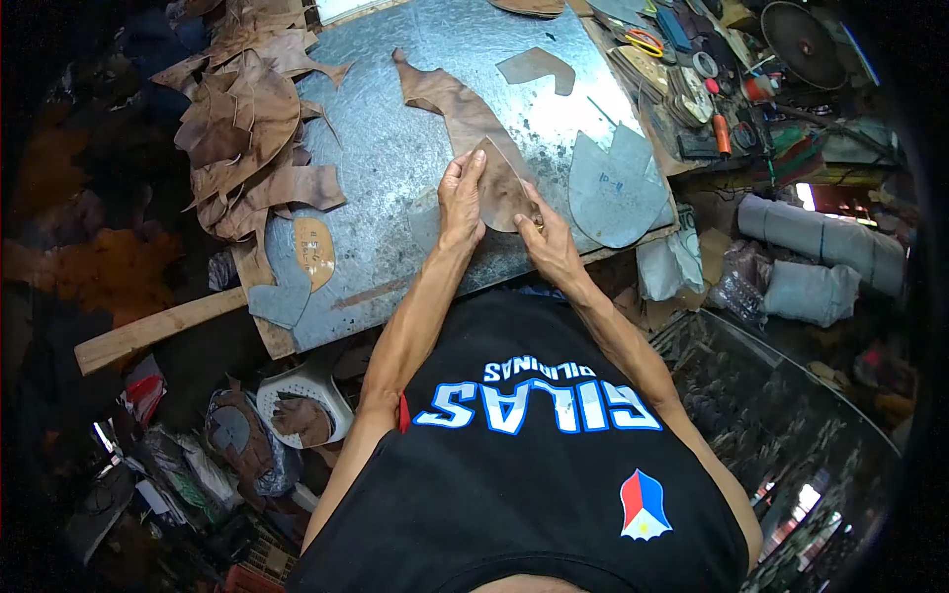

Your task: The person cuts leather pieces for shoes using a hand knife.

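Observation:
A long, curved piece of brown leather (473,117) lies over the metal-topped table, its narrow curled end pointing away from me. My left hand (462,196) pinches its left edge between thumb and fingers. On the opposite edge, my right hand (546,235) grips the leather near its rounded close end. Part of the fingers of both hands is hidden beneath the piece. To the right of my right hand rests a grey template (615,188) with handwriting on it. A smaller grey angled template (539,70) lies farther back.
Leather scraps (242,128) are heaped along the table's left side. A tan marked template (314,252) and a grey one (280,301) lie at the near left corner. Tools, including an orange-handled one (722,135), crowd the right bench. A wooden bar (163,329) juts out left.

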The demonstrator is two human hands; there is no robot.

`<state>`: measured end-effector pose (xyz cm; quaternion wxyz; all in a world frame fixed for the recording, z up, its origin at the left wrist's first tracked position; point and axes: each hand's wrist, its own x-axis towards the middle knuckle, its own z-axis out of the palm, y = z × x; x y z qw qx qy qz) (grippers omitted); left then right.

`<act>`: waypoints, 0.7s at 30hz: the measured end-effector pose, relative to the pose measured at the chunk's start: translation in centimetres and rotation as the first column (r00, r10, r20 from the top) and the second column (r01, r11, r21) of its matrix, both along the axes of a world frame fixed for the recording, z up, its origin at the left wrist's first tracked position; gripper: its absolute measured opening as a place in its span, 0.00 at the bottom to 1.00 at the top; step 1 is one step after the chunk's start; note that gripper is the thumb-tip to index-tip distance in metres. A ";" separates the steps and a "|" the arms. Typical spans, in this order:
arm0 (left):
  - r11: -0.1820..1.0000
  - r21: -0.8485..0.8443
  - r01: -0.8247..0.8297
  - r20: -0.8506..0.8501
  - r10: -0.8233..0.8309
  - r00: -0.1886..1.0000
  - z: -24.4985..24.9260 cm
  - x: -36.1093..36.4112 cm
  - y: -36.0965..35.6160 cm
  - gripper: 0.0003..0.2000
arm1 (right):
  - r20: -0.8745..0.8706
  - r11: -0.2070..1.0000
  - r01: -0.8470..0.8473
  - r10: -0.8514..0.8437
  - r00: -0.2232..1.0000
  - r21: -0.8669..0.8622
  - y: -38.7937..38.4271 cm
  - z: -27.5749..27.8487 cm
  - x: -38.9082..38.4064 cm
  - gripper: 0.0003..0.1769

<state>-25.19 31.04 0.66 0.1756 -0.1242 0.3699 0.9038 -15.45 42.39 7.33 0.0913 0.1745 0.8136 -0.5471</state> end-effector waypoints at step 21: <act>0.822 0.472 0.318 0.033 -0.377 0.926 0.2 1.2 0.1 0.20 | -0.171 0.966 0.037 -0.083 0.982 -0.257 0.0 3.3 -0.6 0.27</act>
